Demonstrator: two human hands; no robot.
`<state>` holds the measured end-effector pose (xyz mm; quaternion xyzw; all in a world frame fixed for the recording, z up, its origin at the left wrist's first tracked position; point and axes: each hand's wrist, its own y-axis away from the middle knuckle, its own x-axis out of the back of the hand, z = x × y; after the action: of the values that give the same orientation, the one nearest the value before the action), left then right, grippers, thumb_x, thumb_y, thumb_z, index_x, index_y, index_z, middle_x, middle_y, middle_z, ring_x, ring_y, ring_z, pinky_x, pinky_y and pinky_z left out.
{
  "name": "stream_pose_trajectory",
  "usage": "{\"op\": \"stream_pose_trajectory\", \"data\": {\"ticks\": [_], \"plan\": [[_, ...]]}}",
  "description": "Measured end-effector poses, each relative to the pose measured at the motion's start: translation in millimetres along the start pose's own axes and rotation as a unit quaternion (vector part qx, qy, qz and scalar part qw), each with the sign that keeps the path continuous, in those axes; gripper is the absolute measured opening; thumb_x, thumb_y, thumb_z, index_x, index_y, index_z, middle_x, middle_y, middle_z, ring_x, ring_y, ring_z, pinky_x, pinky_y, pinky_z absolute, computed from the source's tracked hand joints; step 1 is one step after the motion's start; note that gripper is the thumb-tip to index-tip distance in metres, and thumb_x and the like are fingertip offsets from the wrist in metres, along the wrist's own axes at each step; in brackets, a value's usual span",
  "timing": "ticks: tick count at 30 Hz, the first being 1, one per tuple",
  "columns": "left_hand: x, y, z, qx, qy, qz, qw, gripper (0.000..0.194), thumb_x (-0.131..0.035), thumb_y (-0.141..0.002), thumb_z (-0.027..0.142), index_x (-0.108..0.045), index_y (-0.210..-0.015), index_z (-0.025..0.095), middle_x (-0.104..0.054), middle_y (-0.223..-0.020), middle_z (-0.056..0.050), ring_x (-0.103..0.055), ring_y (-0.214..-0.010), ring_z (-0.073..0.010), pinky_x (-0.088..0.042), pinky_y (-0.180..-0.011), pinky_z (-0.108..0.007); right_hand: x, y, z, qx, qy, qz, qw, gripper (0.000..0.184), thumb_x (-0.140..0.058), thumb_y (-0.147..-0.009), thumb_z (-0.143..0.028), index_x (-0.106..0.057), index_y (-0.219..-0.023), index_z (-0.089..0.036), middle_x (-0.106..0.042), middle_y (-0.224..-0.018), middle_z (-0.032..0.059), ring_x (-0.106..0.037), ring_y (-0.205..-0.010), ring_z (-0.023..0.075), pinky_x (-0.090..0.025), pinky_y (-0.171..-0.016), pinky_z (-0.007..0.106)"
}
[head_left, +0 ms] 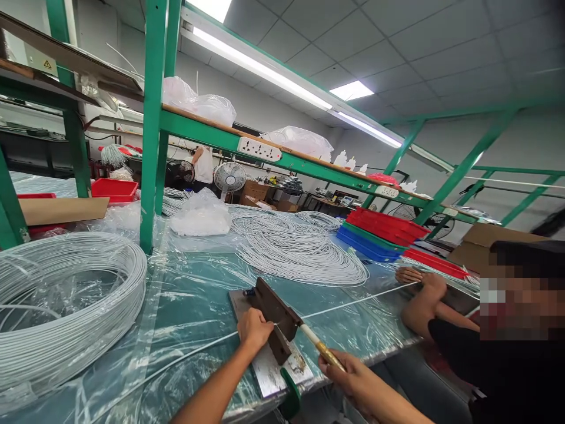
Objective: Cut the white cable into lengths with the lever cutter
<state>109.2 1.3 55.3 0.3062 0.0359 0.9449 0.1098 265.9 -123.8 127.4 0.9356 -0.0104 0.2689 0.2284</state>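
**Thin pale-grey round cable (pixel 198 351) at a brown metal lever tool (pixel 271 303): handling notes**

Cable position: it ran from the lower left across the counter (pixel 198 294), which was covered in clear plastic film, into the left hand (pixel 255 330) beside the tool. A short end showed past the thumb. The left fingers were closed on it in a compact fist; their exact pinch was hidden.

Handling (judged): light, not fragile, bendable but springy, since the free run lay nearly straight. The smooth jacket would probably slip through a loose grip. Best hold: a firm pinch close behind the tool, clear of its moving bar.

The right hand (pixel 348 374) had its fingers wrapped around the end of a white-and-gold cylindrical handle (pixel 324 348) joined to the tool. The tool sat on a scuffed silver metal plate (pixel 269 371) at the counter edge.

Beyond the tool, a taut pale strand (pixel 353 302) reached a co-worker's hands (pixel 435 285) on the right. Could not tell whether it was continuous with the held cable.

Farther out: a large pale-grey cable coil (pixel 88 341) at left, a broad heap of loose pale loops (pixel 304 259) behind, and stacked red and blue plastic trays (pixel 375 227) at back right.
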Motion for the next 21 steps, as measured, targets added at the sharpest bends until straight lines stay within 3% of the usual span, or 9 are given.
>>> {"op": "stream_pose_trajectory", "data": {"ticks": [3, 6, 10, 14, 18, 21], "plan": [[0.5, -0.3, -1.3, -0.001, 0.004, -0.003, 1.000, 0.010, -0.061, -0.070, 0.027, -0.064, -0.066, 0.018, -0.067, -0.075, -0.003, -0.061, -0.074, -0.0188, -0.034, -0.057, -0.024, 1.9, -1.1, 4.0, -0.061, -0.030, -0.047, 0.997, 0.041, -0.059, -0.067, -0.057, -0.038, -0.071, -0.022, -0.033, -0.040, -0.0103, -0.025, -0.025, 0.0041, -0.017, -0.026, 0.015], [1.0, -0.5, -1.7, -0.002, 0.007, -0.005, 1.000, 0.011, -0.061, -0.070, 0.028, -0.064, -0.065, 0.018, -0.067, -0.075, -0.003, -0.062, -0.076, -0.0200, -0.033, -0.056, -0.025, -0.2, -2.3, 7.6, -0.094, -0.029, -0.022, 0.995, 0.045, -0.057, -0.068, -0.059, -0.030, -0.063, -0.022, -0.028, -0.034, -0.0100, -0.023, -0.023, 0.0040, -0.012, -0.026, 0.016], [-0.9, -0.4, -1.8, -0.001, 0.012, -0.003, 1.000, 0.013, -0.062, -0.070, 0.029, -0.063, -0.063, 0.018, -0.066, -0.073, -0.003, -0.061, -0.073, -0.0193, -0.033, -0.056, -0.025, -4.8, -1.8, 10.6, -0.061, 0.019, 0.043, 0.997, 0.044, -0.054, -0.068, -0.061, -0.034, -0.065, -0.022, -0.024, -0.039, -0.0114, -0.015, -0.028, 0.0028, -0.008, -0.029, 0.019], [-2.7, 1.7, -0.3, 0.006, 0.017, 0.010, 1.000, 0.012, -0.062, -0.071, 0.027, -0.063, -0.064, 0.018, -0.066, -0.073, -0.004, -0.061, -0.074, -0.0193, -0.034, -0.058, -0.025, -0.3, 0.8, 11.9, -0.019, 0.033, 0.046, 0.998, 0.046, -0.053, -0.068, -0.063, -0.037, -0.063, -0.020, -0.022, -0.044, -0.0099, -0.014, -0.033, 0.0031, -0.009, -0.033, 0.020], [-2.3, 4.3, 1.1, 0.006, 0.021, 0.017, 1.000, 0.011, -0.062, -0.071, 0.026, -0.063, -0.063, 0.018, -0.066, -0.072, -0.004, -0.061, -0.074, -0.0197, -0.034, -0.059, -0.025, -1.7, -1.9, 23.2, -0.004, 0.044, 0.097, 0.994, 0.043, -0.057, -0.067, -0.059, -0.043, -0.061, -0.019, -0.031, -0.044, -0.0064, -0.027, -0.038, 0.0068, -0.018, -0.037, 0.021], [-3.4, 5.4, -0.4, 0.006, 0.030, 0.020, 0.999, 0.010, -0.062, -0.071, 0.025, -0.062, -0.063, 0.018, -0.066, -0.071, -0.003, -0.060, -0.073, -0.0190, -0.033, -0.059, -0.025, -24.8, -10.6, 50.2, 0.040, 0.038, 0.138, 0.989, 0.046, -0.058, -0.063, -0.063, -0.054, -0.062, -0.017, -0.051, -0.054, 0.0018, -0.046, -0.051, 0.0147, -0.038, -0.046, 0.025]]}}
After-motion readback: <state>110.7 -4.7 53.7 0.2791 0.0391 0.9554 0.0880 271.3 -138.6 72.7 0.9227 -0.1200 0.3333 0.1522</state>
